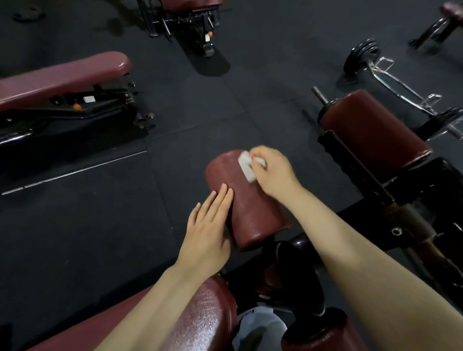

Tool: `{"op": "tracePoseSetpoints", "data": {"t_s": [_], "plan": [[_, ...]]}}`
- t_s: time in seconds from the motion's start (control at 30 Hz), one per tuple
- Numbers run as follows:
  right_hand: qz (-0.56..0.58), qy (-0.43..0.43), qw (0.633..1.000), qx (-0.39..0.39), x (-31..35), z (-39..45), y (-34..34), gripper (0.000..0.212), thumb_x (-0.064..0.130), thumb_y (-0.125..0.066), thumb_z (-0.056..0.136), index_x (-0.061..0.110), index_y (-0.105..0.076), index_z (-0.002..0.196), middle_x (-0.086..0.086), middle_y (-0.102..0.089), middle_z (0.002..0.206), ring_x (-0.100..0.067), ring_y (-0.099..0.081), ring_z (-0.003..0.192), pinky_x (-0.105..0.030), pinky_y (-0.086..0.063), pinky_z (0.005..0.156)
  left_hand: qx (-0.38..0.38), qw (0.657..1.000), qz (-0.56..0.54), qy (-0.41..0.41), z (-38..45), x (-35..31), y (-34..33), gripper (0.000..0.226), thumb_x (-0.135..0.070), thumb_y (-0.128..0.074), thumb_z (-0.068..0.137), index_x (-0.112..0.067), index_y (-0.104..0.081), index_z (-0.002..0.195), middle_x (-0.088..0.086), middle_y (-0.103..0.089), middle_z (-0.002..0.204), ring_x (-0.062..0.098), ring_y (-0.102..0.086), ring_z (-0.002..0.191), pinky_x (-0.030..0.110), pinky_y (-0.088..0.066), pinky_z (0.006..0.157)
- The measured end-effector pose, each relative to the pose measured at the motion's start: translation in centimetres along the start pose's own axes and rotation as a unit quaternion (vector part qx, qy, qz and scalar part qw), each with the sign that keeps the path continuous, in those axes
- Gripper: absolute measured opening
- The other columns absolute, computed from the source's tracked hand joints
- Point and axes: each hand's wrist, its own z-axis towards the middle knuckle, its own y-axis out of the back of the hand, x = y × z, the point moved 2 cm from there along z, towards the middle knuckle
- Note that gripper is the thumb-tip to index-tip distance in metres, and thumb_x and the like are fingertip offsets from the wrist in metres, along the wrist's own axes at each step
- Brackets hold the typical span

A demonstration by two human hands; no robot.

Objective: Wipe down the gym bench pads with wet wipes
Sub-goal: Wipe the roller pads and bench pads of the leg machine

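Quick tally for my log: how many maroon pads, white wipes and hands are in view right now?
Maroon pads: 7, namely the roller pad being wiped, bench pad nearest the camera, small roller at bottom right, right roller pad, left bench, top bench, top-right corner pad
White wipes: 1
Hands: 2, left hand, right hand
Total: 10

Clearance, relative to hands: open dark floor (105,225) left of the left hand (208,233), running on beyond the round pad (238,198) under both hands. Obstacles: second maroon roller pad (373,130) and black frame (390,185) just right of the right hand (273,170); flat bench (62,77) far left; seat pad (200,313) beneath the left forearm; barbell (390,80) beyond right
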Motion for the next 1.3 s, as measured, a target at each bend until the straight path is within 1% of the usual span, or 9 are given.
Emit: {"op": "tracePoseSetpoints", "data": {"t_s": [0.1, 0.27, 0.4, 0.57, 0.7, 0.83, 1.0, 1.17, 1.3], "plan": [[0.015, -0.08, 0.997, 0.007, 0.6, 4.6, -1.4, 0.019, 0.014, -0.047, 0.092, 0.017, -0.065, 0.097, 0.0, -0.066, 0.102, -0.019, -0.059, 0.097, -0.025, -0.04, 0.076, 0.019, 0.997, -0.068, 0.032, -0.5, -0.1, -0.2, 0.099, 0.001, -0.049, 0.083, -0.04, 0.009, 0.151, -0.024, 0.013, 0.16, -0.004, 0.014, 0.146, 0.033, -0.001, 0.123], [-0.005, 0.015, 1.0, 0.003, 0.2, -5.3, 1.5, 0.013, 0.004, -0.057, 0.09, 0.012, -0.064, 0.096, 0.004, -0.059, 0.091, -0.02, -0.054, 0.088, -0.024, -0.034, 0.074, 0.025, 0.992, -0.108, 0.064, -1.4, 0.9, -0.2, 0.092, -0.004, -0.047, 0.081, -0.035, 0.0, 0.154, -0.023, 0.003, 0.161, -0.003, 0.006, 0.147, 0.037, -0.009, 0.123], [0.061, -0.08, 0.994, 0.037, -3.2, -14.3, 4.1, 0.033, 0.009, -0.065, 0.089, 0.041, -0.062, 0.093, 0.006, -0.062, 0.09, -0.01, -0.059, 0.085, -0.022, -0.044, 0.075, 0.048, 0.994, -0.078, 0.051, -1.0, 0.9, 0.6, 0.089, -0.004, -0.048, 0.085, -0.031, -0.002, 0.156, -0.018, 0.002, 0.162, 0.003, 0.002, 0.15, 0.037, -0.008, 0.124], [0.06, -0.024, 0.998, 0.009, -0.7, -5.1, 1.2, 0.009, 0.015, -0.063, 0.091, 0.023, -0.066, 0.093, 0.007, -0.066, 0.091, -0.014, -0.06, 0.087, -0.023, -0.045, 0.078, -0.023, 0.996, 0.086, 0.006, 1.4, -1.2, 3.2, 0.085, -0.016, -0.048, 0.082, -0.02, -0.01, 0.157, -0.007, -0.005, 0.164, 0.017, -0.001, 0.151, 0.039, -0.007, 0.121], [0.035, -0.019, 0.999, 0.004, 1.2, 3.3, -1.0, 0.013, 0.015, -0.055, 0.094, 0.013, -0.067, 0.1, 0.0, -0.067, 0.102, -0.018, -0.06, 0.096, -0.025, -0.042, 0.08, -0.012, 0.991, 0.129, -0.045, 2.5, -1.7, 1.4, 0.097, -0.01, -0.055, 0.073, -0.021, -0.008, 0.158, -0.007, -0.004, 0.164, 0.022, -0.005, 0.152, 0.047, -0.01, 0.122], [0.017, 0.027, 0.999, -0.017, 0.9, -2.6, 0.8, 0.013, 0.006, -0.054, 0.091, 0.009, -0.066, 0.097, 0.006, -0.06, 0.094, -0.015, -0.053, 0.09, -0.023, -0.037, 0.078, -0.002, 0.994, 0.107, -0.008, 0.9, -0.1, 1.1, 0.103, -0.009, -0.061, 0.072, -0.024, -0.006, 0.158, -0.011, -0.003, 0.164, 0.016, -0.002, 0.152, 0.044, -0.008, 0.123], [-0.002, 0.04, 0.999, 0.025, 0.3, -11.8, 3.7, 0.009, 0.017, -0.052, 0.091, 0.018, -0.061, 0.091, 0.017, -0.058, 0.089, -0.008, -0.049, 0.086, -0.018, -0.036, 0.078, 0.028, 0.998, 0.037, 0.039, -1.5, 2.0, -0.3, 0.102, 0.001, -0.052, 0.077, -0.034, 0.008, 0.152, -0.023, 0.009, 0.157, 0.004, 0.011, 0.149, 0.039, -0.003, 0.123], [-0.028, 0.018, 0.999, 0.01, 0.0, -0.2, 0.2, 0.022, 0.018, -0.045, 0.089, 0.012, -0.064, 0.097, -0.005, -0.066, 0.098, -0.029, -0.056, 0.093, -0.036, -0.044, 0.08, 0.01, 0.999, -0.001, 0.046, -1.6, 2.3, -0.3, 0.099, 0.007, -0.048, 0.076, -0.036, -0.002, 0.153, -0.026, -0.004, 0.158, 0.0, 0.008, 0.148, 0.035, -0.003, 0.123], [0.02, -0.039, 0.999, -0.003, 0.6, 3.9, -1.5, 0.018, 0.013, -0.046, 0.092, 0.016, -0.063, 0.095, -0.002, -0.064, 0.103, -0.021, -0.057, 0.097, -0.031, -0.045, 0.08, -0.037, 0.998, -0.023, 0.046, -0.5, 1.0, 1.3, 0.091, 0.005, -0.048, 0.08, -0.031, -0.013, 0.156, -0.025, -0.011, 0.156, -0.002, 0.007, 0.148, 0.035, -0.003, 0.123]]}}
